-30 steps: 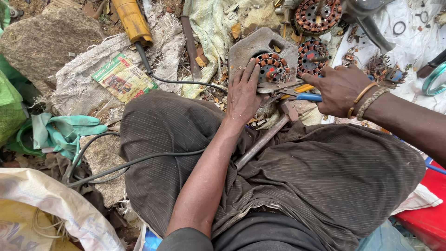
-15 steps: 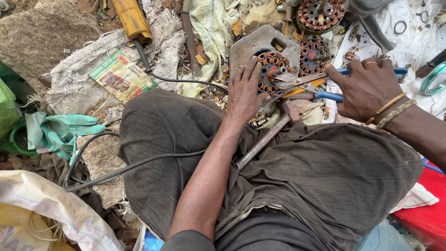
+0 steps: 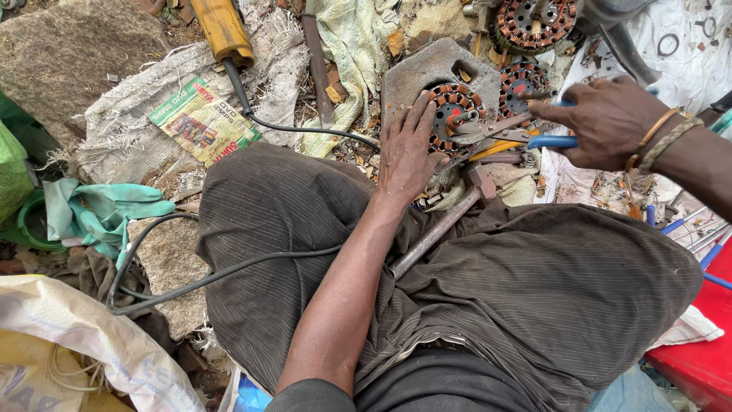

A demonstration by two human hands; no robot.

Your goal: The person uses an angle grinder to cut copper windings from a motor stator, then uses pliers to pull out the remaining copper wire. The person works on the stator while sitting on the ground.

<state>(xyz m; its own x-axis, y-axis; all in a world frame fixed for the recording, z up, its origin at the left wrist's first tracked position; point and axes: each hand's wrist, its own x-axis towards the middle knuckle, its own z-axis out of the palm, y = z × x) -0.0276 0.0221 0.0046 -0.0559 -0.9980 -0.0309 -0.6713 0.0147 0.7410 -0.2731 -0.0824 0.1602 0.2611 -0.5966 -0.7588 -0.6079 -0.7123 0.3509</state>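
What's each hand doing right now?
Left hand: open, flat on the motor stator.
Right hand: closed, holding blue-handled pliers.

Copper-orange coils ring the grey motor stator (image 3: 455,111); the pliers (image 3: 534,137) have blue handles, the rubber glove (image 3: 99,210) is teal, the trousers (image 3: 488,305) brown with pinstripes.

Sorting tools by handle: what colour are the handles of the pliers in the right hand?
Blue, in the head view: pliers in the right hand.
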